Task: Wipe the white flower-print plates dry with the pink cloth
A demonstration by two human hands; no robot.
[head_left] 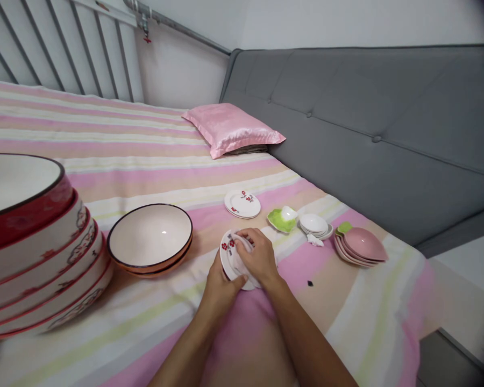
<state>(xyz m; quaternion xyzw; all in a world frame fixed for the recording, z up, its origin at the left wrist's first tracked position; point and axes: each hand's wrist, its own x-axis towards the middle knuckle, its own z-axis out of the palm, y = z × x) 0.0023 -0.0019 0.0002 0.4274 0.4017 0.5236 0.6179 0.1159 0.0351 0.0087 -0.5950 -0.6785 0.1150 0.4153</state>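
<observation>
My left hand (221,282) grips the lower left rim of a small white plate (226,257) with red flowers, its thumb lying over the edge. A folded white cloth (239,263) is pinched in my right hand (258,255), pressed against the plate's face. My right hand covers the right part of the plate. Just beyond my hands, a short stack of matching flowered plates (237,205) lies on the striped bedspread (177,328).
At left stand a tall stack of red-rimmed bowls (44,279) and a pair of dark-rimmed bowls (149,236). To the right lie a green leaf-shaped dish (280,221), small white dishes (313,223), a crumpled white piece (315,240) and pink dishes (363,244). A pink pillow (234,126) rests near the grey headboard (347,102).
</observation>
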